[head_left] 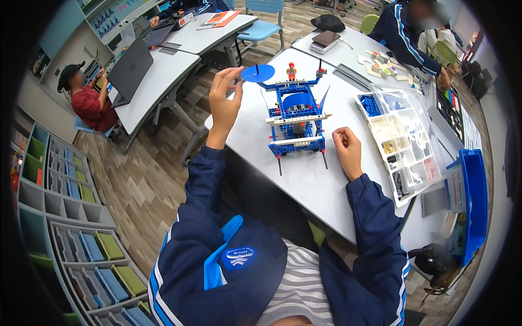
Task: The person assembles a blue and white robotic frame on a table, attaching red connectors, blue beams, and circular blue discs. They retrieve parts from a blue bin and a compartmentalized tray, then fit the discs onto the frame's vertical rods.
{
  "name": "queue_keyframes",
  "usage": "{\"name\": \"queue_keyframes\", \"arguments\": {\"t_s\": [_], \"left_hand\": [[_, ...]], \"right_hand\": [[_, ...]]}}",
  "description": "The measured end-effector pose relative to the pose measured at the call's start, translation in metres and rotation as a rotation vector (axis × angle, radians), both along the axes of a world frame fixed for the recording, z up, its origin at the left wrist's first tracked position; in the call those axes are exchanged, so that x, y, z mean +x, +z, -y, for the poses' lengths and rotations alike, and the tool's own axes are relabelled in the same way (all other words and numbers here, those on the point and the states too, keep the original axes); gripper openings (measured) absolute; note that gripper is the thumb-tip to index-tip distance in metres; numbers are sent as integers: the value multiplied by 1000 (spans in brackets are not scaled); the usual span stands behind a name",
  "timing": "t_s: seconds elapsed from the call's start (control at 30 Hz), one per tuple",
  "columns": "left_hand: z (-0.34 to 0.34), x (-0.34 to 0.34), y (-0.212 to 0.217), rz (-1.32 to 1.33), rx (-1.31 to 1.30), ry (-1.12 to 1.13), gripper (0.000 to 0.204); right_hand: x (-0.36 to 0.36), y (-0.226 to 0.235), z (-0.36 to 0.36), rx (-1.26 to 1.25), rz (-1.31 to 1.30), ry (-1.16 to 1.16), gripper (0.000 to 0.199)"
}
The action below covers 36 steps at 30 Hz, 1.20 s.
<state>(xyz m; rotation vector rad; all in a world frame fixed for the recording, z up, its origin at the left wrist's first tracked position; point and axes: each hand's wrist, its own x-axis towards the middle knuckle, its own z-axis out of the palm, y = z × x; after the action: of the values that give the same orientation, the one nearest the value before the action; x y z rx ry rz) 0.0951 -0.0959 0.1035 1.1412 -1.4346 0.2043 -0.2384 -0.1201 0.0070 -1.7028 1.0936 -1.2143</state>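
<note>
Blue brick model [296, 127] with white beams, red figure atop; left hand [224, 103] pinching its blue disc [258, 73], right hand [347, 148] fisted, empty.

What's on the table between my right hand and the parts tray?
Nothing. In the head view, only bare grey table separates the right hand from the parts tray.

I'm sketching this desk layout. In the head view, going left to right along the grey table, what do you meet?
Left hand → blue disc → blue brick model → right hand → clear parts tray → blue box lid.
</note>
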Motion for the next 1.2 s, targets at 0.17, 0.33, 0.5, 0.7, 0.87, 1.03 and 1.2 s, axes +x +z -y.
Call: {"name": "queue_keyframes", "arguments": {"t_s": [0.17, 0.33, 0.5, 0.7, 0.87, 1.03, 1.2], "left_hand": [[5, -2, 4, 42, 11, 13, 32], [8, -1, 7, 41, -12, 30, 23], [12, -4, 2, -195, -80, -9, 18], [29, 18, -35, -660, -5, -117, 23], [24, 16, -90, -599, 505, -223, 22], [22, -2, -105, -606, 568, -442, 22], [13, -13, -100, -659, 542, -525, 18]], "right_hand": [[0, 0, 0, -2, 8, 3, 9], [0, 0, 0, 4, -5, 8, 9], [1, 2, -2, 8, -33, 1, 9], [1, 3, -3, 27, -42, 31, 9], [2, 4, -3, -6, -78, 36, 9], [2, 6, -4, -6, -71, 45, 9], [2, 6, -5, 19, -87, 49, 9]]}}
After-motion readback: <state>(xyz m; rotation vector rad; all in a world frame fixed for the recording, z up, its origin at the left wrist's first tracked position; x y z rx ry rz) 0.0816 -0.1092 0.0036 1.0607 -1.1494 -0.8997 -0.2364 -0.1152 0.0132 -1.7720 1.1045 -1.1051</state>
